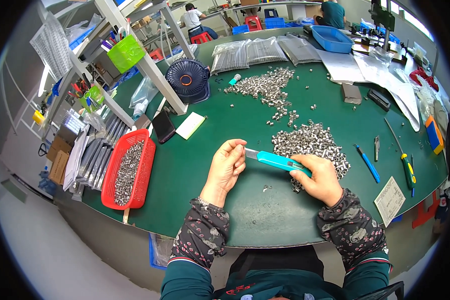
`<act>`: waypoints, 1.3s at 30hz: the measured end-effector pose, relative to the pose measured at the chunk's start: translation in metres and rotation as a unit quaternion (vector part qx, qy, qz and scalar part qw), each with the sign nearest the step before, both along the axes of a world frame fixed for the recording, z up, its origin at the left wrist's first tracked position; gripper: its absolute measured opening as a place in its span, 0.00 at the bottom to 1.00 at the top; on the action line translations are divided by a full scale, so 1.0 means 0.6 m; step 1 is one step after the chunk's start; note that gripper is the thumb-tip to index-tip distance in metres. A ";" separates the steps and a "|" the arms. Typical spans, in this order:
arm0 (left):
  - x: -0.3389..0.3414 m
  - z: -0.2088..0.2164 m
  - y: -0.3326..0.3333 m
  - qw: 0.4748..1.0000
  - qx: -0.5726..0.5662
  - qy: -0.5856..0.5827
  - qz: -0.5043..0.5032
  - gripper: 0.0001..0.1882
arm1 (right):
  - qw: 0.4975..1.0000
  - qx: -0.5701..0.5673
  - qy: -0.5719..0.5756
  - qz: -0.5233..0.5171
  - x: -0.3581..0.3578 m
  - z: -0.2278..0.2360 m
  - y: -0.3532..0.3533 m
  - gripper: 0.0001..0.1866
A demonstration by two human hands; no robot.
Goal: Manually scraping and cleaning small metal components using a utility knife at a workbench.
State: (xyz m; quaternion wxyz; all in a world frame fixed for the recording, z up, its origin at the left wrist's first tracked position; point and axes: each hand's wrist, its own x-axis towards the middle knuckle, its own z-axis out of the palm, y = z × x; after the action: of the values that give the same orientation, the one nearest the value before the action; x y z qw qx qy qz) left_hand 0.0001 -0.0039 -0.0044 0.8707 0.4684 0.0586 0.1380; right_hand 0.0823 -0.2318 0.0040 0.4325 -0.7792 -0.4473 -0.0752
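Observation:
My right hand (321, 179) is wrapped round the handle of a teal utility knife (280, 161), its blade out and pointing left. At the blade's tip, my left hand (226, 167) is closed in a pinch. Whatever those fingers hold, if anything, is too small and hidden to name. Just beyond the knife lies a heap of short metal sleeves (312, 142), partly covered by my right hand. Farther back spreads a second pile of small metal sleeves (267, 87). On the left, a red plastic basket (148, 170) holds many small metal pieces.
A dark fan (187, 80), a phone (163, 126) and a notepad (190, 125) stand left of centre on the green table (205, 150). To the right lie a blue-handled tool (369, 165), a screwdriver (408, 170) and a paper card (390, 201). Bagged rods (265, 51) line the back.

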 end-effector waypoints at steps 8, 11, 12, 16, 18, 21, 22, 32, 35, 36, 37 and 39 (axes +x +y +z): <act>0.003 0.008 -0.006 1.000 -0.014 0.005 0.022 0.07 | 1.000 0.003 0.009 -0.005 0.002 -0.002 0.000 0.15; 0.001 -0.007 0.005 1.000 0.008 -0.015 0.026 0.07 | 1.000 0.009 0.002 -0.003 0.000 -0.001 0.001 0.15; 0.002 -0.006 0.003 1.000 0.007 -0.015 0.024 0.07 | 1.000 0.003 0.001 -0.004 0.001 -0.001 0.001 0.15; 0.004 -0.004 0.000 1.000 0.006 -0.014 0.007 0.07 | 1.000 -0.010 0.013 -0.005 0.000 0.001 0.000 0.16; 0.004 -0.004 -0.001 1.000 0.003 -0.015 -0.001 0.07 | 1.000 -0.007 0.013 -0.004 0.001 -0.001 0.000 0.16; 0.004 -0.002 -0.004 1.000 0.005 -0.010 0.000 0.07 | 1.000 -0.005 0.015 0.001 0.001 -0.002 0.000 0.15; 0.004 -0.003 -0.002 1.000 0.006 -0.012 -0.003 0.07 | 1.000 -0.005 0.017 0.006 0.002 -0.003 0.000 0.15; 0.003 -0.005 -0.005 0.999 0.044 -0.010 0.007 0.09 | 0.999 -0.018 0.033 0.008 0.004 -0.001 -0.002 0.15; 0.003 -0.005 -0.006 0.998 0.055 0.000 0.016 0.10 | 1.000 -0.017 0.025 0.001 0.003 -0.004 -0.001 0.14; 0.003 -0.005 -0.006 0.998 0.055 -0.001 0.016 0.10 | 1.000 -0.023 0.017 -0.007 0.001 -0.001 -0.001 0.14; 0.002 -0.006 -0.005 0.998 0.058 0.003 0.018 0.10 | 0.999 -0.028 0.010 -0.015 -0.001 0.001 -0.001 0.14; 0.002 -0.006 -0.006 0.998 0.062 0.006 0.020 0.11 | 0.999 -0.031 -0.006 -0.021 -0.004 0.005 -0.002 0.14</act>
State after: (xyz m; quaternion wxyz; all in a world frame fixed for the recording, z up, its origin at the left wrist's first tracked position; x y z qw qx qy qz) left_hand 0.0012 -0.0073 -0.0079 0.8367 0.5211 0.0642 0.1557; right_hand 0.0796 -0.2329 0.0070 0.4041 -0.8008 -0.4357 -0.0751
